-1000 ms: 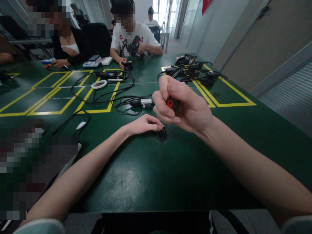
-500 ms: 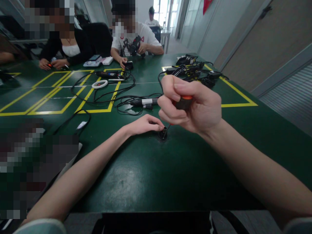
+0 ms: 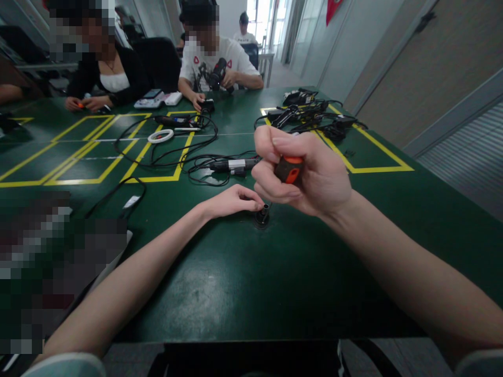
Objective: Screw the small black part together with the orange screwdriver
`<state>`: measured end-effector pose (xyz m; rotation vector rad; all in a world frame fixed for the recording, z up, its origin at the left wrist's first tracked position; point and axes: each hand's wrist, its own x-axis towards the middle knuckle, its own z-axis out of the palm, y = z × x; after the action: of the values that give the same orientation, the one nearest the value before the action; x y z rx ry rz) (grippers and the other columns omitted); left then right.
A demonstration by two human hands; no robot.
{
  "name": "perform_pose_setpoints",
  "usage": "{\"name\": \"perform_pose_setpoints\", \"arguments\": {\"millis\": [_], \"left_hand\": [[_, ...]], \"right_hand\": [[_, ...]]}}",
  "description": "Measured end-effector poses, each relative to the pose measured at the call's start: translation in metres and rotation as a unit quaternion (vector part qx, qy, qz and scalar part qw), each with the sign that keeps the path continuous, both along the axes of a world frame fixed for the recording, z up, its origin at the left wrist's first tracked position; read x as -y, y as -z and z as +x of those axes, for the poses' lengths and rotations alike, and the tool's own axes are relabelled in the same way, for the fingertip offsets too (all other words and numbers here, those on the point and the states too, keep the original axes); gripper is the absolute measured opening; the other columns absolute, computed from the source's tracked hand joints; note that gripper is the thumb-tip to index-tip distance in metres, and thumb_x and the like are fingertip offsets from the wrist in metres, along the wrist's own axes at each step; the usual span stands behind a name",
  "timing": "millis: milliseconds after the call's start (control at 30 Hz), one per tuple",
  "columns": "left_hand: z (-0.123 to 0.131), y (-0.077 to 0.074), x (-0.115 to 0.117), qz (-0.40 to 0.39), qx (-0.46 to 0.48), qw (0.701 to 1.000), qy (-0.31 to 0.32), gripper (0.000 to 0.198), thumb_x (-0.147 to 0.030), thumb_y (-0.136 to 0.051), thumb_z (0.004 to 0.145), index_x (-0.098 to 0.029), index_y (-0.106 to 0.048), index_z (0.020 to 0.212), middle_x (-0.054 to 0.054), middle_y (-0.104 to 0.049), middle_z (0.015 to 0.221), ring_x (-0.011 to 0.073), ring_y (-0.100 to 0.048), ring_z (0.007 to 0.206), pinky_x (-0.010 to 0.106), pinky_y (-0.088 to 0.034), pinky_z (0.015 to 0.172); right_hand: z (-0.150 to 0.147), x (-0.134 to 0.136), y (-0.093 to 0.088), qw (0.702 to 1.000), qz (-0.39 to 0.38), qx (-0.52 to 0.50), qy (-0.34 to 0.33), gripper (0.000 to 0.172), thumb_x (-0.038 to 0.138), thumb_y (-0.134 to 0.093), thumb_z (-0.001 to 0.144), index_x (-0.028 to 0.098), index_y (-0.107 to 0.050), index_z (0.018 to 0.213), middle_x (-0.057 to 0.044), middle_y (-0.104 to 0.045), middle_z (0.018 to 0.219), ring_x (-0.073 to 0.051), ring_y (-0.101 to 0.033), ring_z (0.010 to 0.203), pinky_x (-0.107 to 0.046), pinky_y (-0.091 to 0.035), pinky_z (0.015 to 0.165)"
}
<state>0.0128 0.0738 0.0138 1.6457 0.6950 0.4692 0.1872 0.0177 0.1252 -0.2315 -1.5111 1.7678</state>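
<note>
My right hand (image 3: 304, 175) is closed round a screwdriver with a black and orange handle (image 3: 288, 169). Its thin shaft points down into a small black cylindrical part (image 3: 262, 214) that stands on the green table (image 3: 243, 283). My left hand (image 3: 232, 201) rests on the table just left of that part, fingers curled and pinching its side. Both forearms reach in from the near edge.
Black cables (image 3: 176, 152), a white ring (image 3: 160, 136) and a black cylindrical device (image 3: 231, 165) lie beyond my hands among yellow floor-tape lines. More black gear (image 3: 310, 112) is piled at the far right. Two people sit at the far edge, handling small objects.
My right hand has turned the screwdriver handle, so the orange part now faces me. The left hand and the black part have stayed put.
</note>
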Motion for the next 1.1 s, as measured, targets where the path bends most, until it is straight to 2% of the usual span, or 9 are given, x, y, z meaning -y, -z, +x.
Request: {"name": "perform_pose_setpoints", "arguments": {"millis": [167,300,433,533,633,700,833,967,1100], "left_hand": [[0.0,-0.003,0.0,0.004,-0.016,1.0,0.01,0.022,-0.033,-0.077,0.077,-0.015,-0.082,0.089,0.005,-0.081,0.096,0.0215,-0.072,0.095,0.035,-0.056,0.099],[0.0,-0.002,0.002,0.019,-0.023,1.0,-0.008,0.025,-0.034,-0.076,0.077,-0.015,-0.082,0.093,0.005,-0.081,0.1,0.0236,-0.071,0.104,0.036,-0.054,0.105],[0.0,-0.001,0.002,0.022,-0.023,0.999,-0.016,0.025,-0.034,-0.075,0.078,-0.016,-0.082,0.093,0.004,-0.081,0.1,0.0234,-0.071,0.104,0.036,-0.054,0.104],[0.0,-0.001,0.001,0.008,-0.023,1.0,0.002,0.024,-0.032,-0.074,0.078,-0.015,-0.082,0.092,0.005,-0.081,0.097,0.0214,-0.072,0.097,0.034,-0.055,0.098],[0.001,-0.003,0.0,-0.001,-0.015,1.0,0.014,0.022,-0.031,-0.073,0.077,-0.014,-0.082,0.089,0.005,-0.082,0.095,0.0206,-0.072,0.093,0.033,-0.055,0.096],[0.001,-0.004,0.0,0.006,-0.016,1.0,0.013,0.022,-0.03,-0.073,0.077,-0.015,-0.083,0.089,0.004,-0.082,0.094,0.0205,-0.072,0.094,0.032,-0.055,0.097],[0.0,-0.006,0.002,0.015,-0.022,1.0,0.006,0.021,-0.031,-0.073,0.078,-0.015,-0.083,0.089,0.004,-0.081,0.094,0.0198,-0.07,0.093,0.032,-0.055,0.097],[-0.001,-0.001,0.003,-0.001,-0.014,1.0,-0.018,0.024,-0.035,-0.079,0.075,-0.015,-0.082,0.089,0.004,-0.079,0.098,0.0224,-0.069,0.103,0.035,-0.054,0.101],[-0.002,0.003,0.001,-0.006,-0.009,1.0,-0.021,0.025,-0.037,-0.082,0.076,-0.014,-0.081,0.086,0.005,-0.079,0.097,0.0237,-0.07,0.102,0.038,-0.056,0.1]], "right_hand": [[-0.003,-0.003,0.003,0.999,0.003,0.019,0.038,0.052,0.055,-0.052,0.106,0.022,-0.044,0.067,0.006,-0.048,0.052,-0.006,-0.038,0.037,-0.017,-0.034,0.035],[-0.004,0.0,0.001,1.0,-0.008,-0.005,-0.001,0.061,0.055,-0.044,0.109,0.02,-0.044,0.059,0.009,-0.031,0.045,-0.004,-0.023,0.035,-0.015,-0.025,0.034],[-0.004,0.002,0.002,0.999,-0.015,-0.033,-0.006,0.042,0.039,-0.037,0.11,0.021,-0.047,0.073,0.012,-0.029,0.045,-0.004,-0.014,0.037,-0.013,-0.025,0.038],[-0.004,-0.003,0.007,0.998,0.014,-0.044,0.034,0.032,0.036,-0.049,0.107,0.023,-0.043,0.079,0.012,-0.039,0.047,-0.004,-0.024,0.036,-0.014,-0.03,0.04],[-0.006,-0.01,0.01,0.997,0.042,-0.041,0.054,0.042,0.049,-0.064,0.102,0.021,-0.048,0.075,0.007,-0.054,0.056,-0.005,-0.041,0.039,-0.016,-0.036,0.041],[-0.006,-0.011,0.009,0.997,0.04,-0.026,0.054,0.051,0.057,-0.065,0.1,0.019,-0.05,0.07,0.005,-0.056,0.061,-0.005,-0.046,0.042,-0.017,-0.039,0.041],[-0.006,-0.005,0.002,1.0,0.004,0.008,0.027,0.061,0.06,-0.053,0.106,0.018,-0.048,0.062,0.007,-0.039,0.051,-0.004,-0.033,0.04,-0.016,-0.033,0.039],[-0.006,0.002,0.001,0.999,-0.009,-0.02,-0.025,0.046,0.048,-0.049,0.108,0.02,-0.048,0.071,0.012,-0.027,0.046,-0.004,-0.017,0.037,-0.015,-0.029,0.038],[-0.007,0.003,0.006,0.999,0.0,-0.04,-0.009,0.029,0.036,-0.052,0.105,0.023,-0.045,0.08,0.012,-0.037,0.049,-0.005,-0.022,0.036,-0.015,-0.029,0.038]]}}
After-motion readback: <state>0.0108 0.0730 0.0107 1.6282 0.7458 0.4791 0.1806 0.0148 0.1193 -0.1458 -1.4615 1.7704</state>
